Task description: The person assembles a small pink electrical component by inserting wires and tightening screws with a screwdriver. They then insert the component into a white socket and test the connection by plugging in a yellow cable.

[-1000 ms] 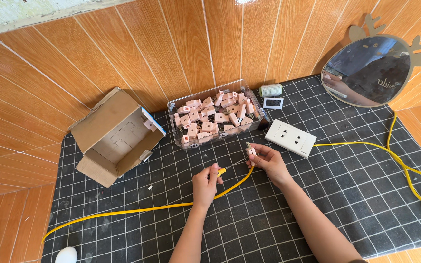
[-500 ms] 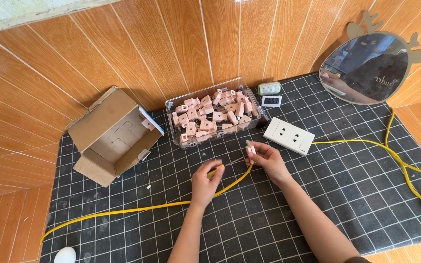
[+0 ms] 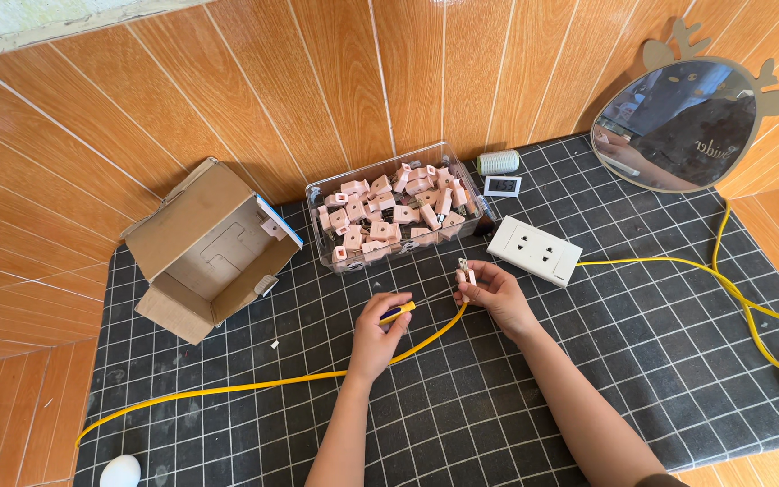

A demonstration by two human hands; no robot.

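While the left hand point(image 3: 376, 335) pinches a yellow tool point(image 3: 398, 312), perhaps a screwdriver, right hand point(image 3: 495, 293) grips a plug point(image 3: 464, 271) on a yellow cable point(image 3: 254, 386), white socket point(image 3: 534, 250) just beside, box of pink plugs point(image 3: 396, 215) behind.

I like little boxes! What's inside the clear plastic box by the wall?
The clear plastic box holds a heap of small pink plugs. Whatever lies under the heap is covered.

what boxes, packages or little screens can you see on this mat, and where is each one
Cardboard box: left on the mat, brown, open, lying on its side.
Clear plastic tub: middle back, rectangular, full of pink plugs.
Small digital display: behind the tub, white frame, grey screen.
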